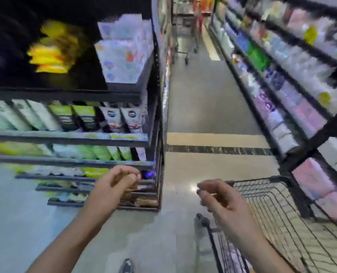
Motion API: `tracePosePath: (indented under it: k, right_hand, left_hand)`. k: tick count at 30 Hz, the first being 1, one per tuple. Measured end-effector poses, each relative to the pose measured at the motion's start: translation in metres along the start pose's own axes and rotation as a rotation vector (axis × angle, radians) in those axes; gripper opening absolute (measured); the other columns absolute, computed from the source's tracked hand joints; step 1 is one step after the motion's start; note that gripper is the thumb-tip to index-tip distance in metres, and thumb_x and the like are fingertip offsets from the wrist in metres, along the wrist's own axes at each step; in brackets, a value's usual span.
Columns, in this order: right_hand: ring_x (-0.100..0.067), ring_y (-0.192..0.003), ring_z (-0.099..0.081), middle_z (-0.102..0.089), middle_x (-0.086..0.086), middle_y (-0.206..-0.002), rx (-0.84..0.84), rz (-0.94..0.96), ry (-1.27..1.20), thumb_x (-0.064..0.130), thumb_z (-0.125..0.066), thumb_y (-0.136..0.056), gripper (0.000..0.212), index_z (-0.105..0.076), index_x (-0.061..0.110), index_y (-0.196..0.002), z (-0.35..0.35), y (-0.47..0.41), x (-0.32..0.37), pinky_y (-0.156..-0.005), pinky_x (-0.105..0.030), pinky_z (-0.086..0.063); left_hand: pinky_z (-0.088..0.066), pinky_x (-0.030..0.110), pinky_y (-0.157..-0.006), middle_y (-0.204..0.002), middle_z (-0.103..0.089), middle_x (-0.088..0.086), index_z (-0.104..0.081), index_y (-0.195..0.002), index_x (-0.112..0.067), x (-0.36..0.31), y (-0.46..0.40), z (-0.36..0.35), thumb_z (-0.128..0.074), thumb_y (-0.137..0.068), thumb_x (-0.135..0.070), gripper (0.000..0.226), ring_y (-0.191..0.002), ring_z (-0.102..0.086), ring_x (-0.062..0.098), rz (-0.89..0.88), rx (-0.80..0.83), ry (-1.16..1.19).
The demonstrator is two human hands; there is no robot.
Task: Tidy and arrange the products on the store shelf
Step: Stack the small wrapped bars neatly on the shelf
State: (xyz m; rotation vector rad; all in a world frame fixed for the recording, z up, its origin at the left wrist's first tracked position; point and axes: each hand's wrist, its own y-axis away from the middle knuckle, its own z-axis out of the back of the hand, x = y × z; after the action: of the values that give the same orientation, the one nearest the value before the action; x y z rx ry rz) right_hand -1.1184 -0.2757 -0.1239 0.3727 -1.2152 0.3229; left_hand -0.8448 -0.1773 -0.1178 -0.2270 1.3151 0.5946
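The frame is motion-blurred. A black store shelf unit (69, 137) stands at my left with rows of tubes and packets; white patterned boxes (122, 58) and yellow packs (51, 50) sit on its top shelf. My left hand (114, 186) hovers in front of the lower shelves, fingers loosely curled, nothing visible in it. My right hand (220, 200) hangs over the aisle floor beside the cart, fingers half-curled; whether something thin lies between thumb and finger cannot be told.
A black wire shopping cart (281, 219) stands at my lower right. Another shelf unit (293, 79) full of pale packets runs along the right. The aisle floor (203, 107) stretches ahead, with a second cart (185, 36) far down it. My shoe (126, 266) shows below.
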Motion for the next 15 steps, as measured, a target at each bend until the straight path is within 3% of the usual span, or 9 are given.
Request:
tracePosePath:
  k: [2, 6, 9, 15]
  right_hand:
    - [-0.015, -0.088, -0.07, -0.074, 0.012, -0.095, 0.074, 0.067, 0.021, 0.029, -0.069, -0.096, 0.015, -0.071, 0.043, -0.098, -0.04, -0.009, 0.023, -0.081, -0.042, -0.059]
    - [-0.021, -0.083, -0.067, -0.072, 0.007, -0.091, 0.249, 0.179, 0.038, 0.026, -0.068, -0.097, 0.014, -0.072, 0.039, -0.099, -0.128, -0.015, 0.067, -0.072, -0.038, -0.057]
    - [-0.022, -0.082, -0.067, -0.071, 0.006, -0.086, 0.348, 0.224, 0.012, 0.022, -0.069, -0.097, 0.016, -0.073, 0.037, -0.097, -0.201, -0.013, 0.095, -0.062, -0.022, -0.053]
    - [-0.017, -0.086, -0.069, -0.073, 0.009, -0.092, 0.465, 0.284, 0.012, 0.026, -0.069, -0.097, 0.015, -0.072, 0.041, -0.097, -0.353, 0.008, 0.156, -0.076, -0.037, -0.056]
  left_hand:
    - [-0.058, 0.028, -0.078, -0.093, -0.08, 0.003, -0.075, -0.1, -0.017, 0.008, 0.016, 0.044, -0.062, -0.102, -0.007, 0.017, -0.086, -0.076, 0.014, 0.018, -0.127, 0.047]
    - [-0.057, 0.02, -0.07, -0.091, -0.08, 0.002, -0.075, -0.102, -0.017, 0.023, 0.051, 0.129, -0.06, -0.102, -0.008, 0.018, -0.085, -0.076, 0.013, 0.042, -0.311, 0.106]
    - [-0.056, 0.017, -0.067, -0.091, -0.08, 0.001, -0.076, -0.101, -0.019, 0.038, 0.075, 0.2, -0.061, -0.102, -0.008, 0.019, -0.083, -0.074, 0.01, 0.029, -0.395, 0.102]
    - [-0.055, 0.032, -0.077, -0.089, -0.079, 0.0, -0.078, -0.089, -0.028, 0.065, 0.117, 0.347, -0.073, -0.094, -0.015, 0.015, -0.082, -0.074, 0.014, 0.024, -0.512, 0.106]
